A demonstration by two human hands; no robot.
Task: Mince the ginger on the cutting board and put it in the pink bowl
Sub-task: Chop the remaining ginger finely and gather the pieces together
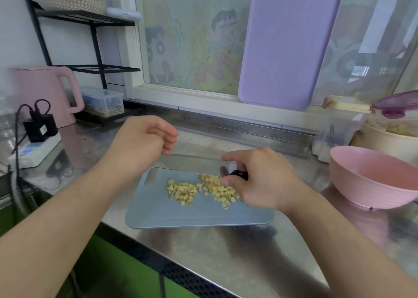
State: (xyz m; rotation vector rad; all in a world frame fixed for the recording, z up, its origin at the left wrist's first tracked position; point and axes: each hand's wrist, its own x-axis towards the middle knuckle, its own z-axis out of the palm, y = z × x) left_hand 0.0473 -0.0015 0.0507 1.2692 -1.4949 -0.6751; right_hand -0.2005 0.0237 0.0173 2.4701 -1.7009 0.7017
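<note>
Ginger: lies in small pale-yellow dice in two loose heaps near the middle of the cutting board, the right heap partly hidden under the right hand; the pieces look cubed rather than fine, so I judge more chopping is due.
Cutting board: pale blue, flat on the steel worktop near its front edge, handle slot at its far left.
Knife: broad blade held level over the far edge of the board, just beyond the ginger, likely poised between chops.
Right hand: grip clamped round the dark knife handle, forefinger up by the blade's spine for control.
Left hand: hovers above the blade's tip end, fingers loosely curled and holding nothing; whether they touch the spine I cannot tell, but it looks placed to steady a rocking cut.
Pink bowl: stands on the worktop to the right of the board, well within reach for the transfer; what shows of its inside holds nothing.
Clear box: lidded, far left under the rack, contents unclear.
Pink kettle: stands at the far left.
</note>
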